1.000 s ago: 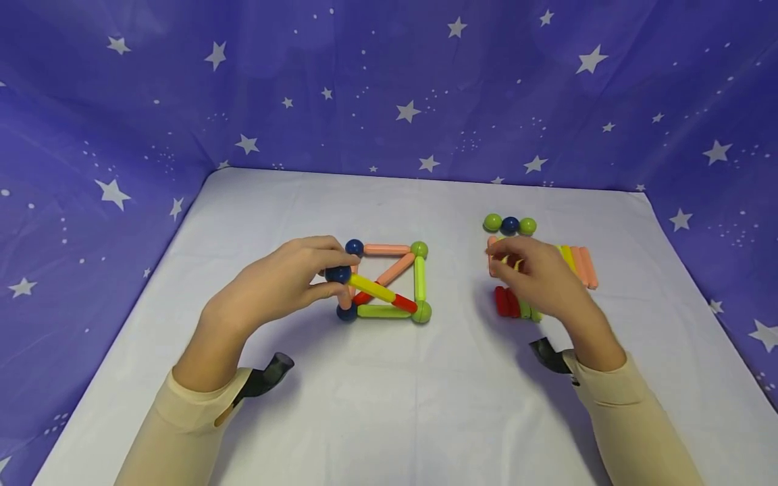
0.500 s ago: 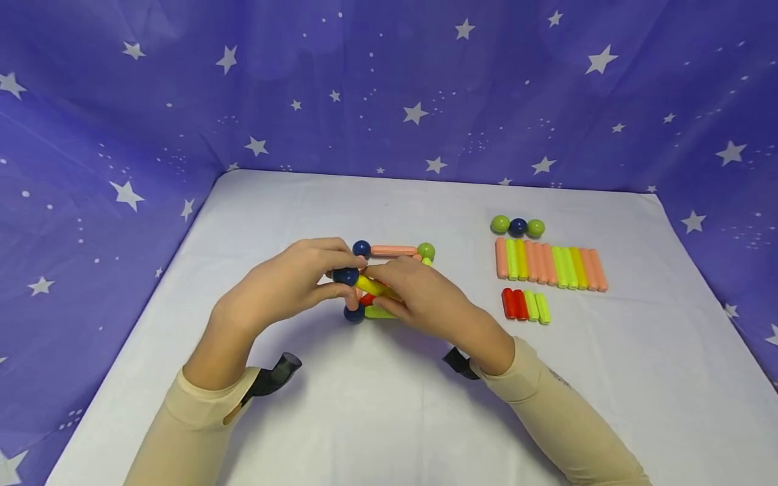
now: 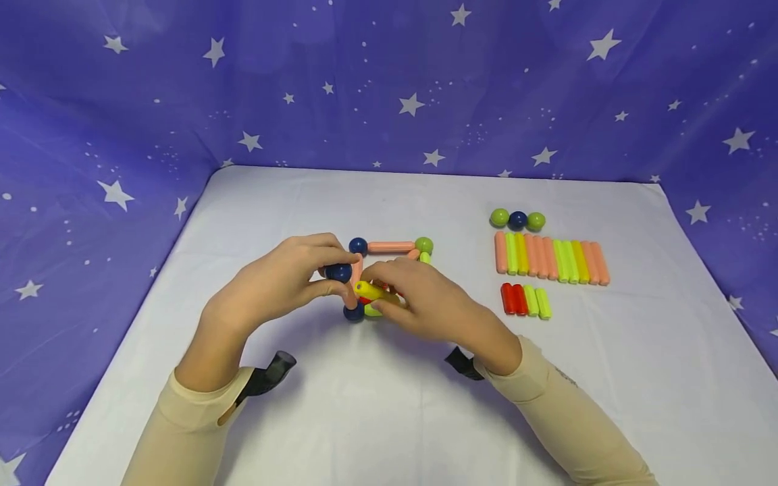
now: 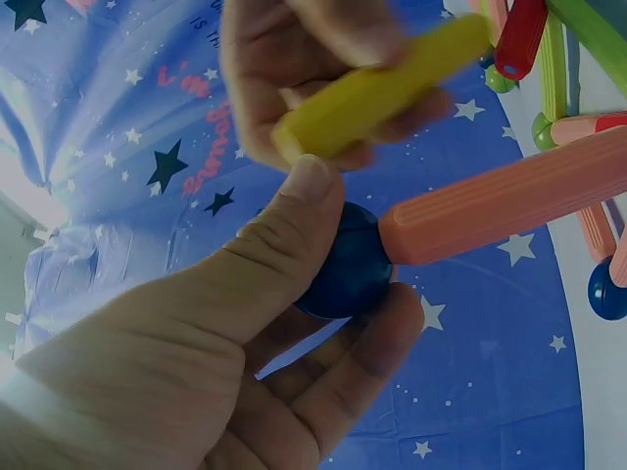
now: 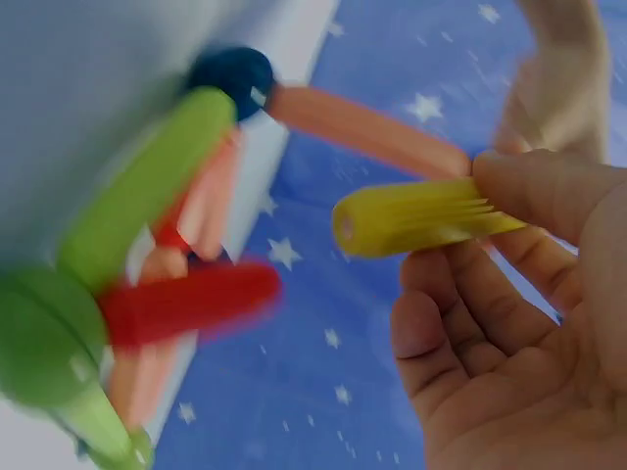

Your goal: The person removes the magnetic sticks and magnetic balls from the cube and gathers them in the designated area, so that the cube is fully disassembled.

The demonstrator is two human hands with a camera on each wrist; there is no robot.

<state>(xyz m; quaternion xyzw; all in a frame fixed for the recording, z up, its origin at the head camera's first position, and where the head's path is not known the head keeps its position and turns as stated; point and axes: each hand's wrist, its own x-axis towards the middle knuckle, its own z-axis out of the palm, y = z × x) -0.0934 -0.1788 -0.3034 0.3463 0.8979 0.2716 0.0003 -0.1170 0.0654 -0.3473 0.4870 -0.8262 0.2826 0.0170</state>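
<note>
My left hand [image 3: 288,277] pinches a dark blue ball [image 4: 351,266] between thumb and fingers, raised above the table. A salmon magnetic stick [image 4: 509,198] runs from that ball down to another blue ball [image 3: 353,312] at the frame's near left corner. In my right hand [image 3: 431,300] is a yellow magnetic stick [image 5: 416,217], gripped by thumb and fingers, its end apart from the raised ball. A short red stick [image 5: 201,302] juts from a green ball [image 5: 44,338], its other end free. My right hand hides much of the frame in the head view.
To the right lies a row of long salmon, green and yellow sticks [image 3: 550,258]. Nearer is a short row of red and green sticks [image 3: 525,300]. Behind them sit two green balls and a blue ball [image 3: 518,220]. A starry blue cloth [image 3: 389,81] borders the white table [image 3: 389,405].
My right hand came left from the stick rows and took hold of the yellow stick. That stick has come off the raised blue ball and the red stick. My left hand stays nearly still.
</note>
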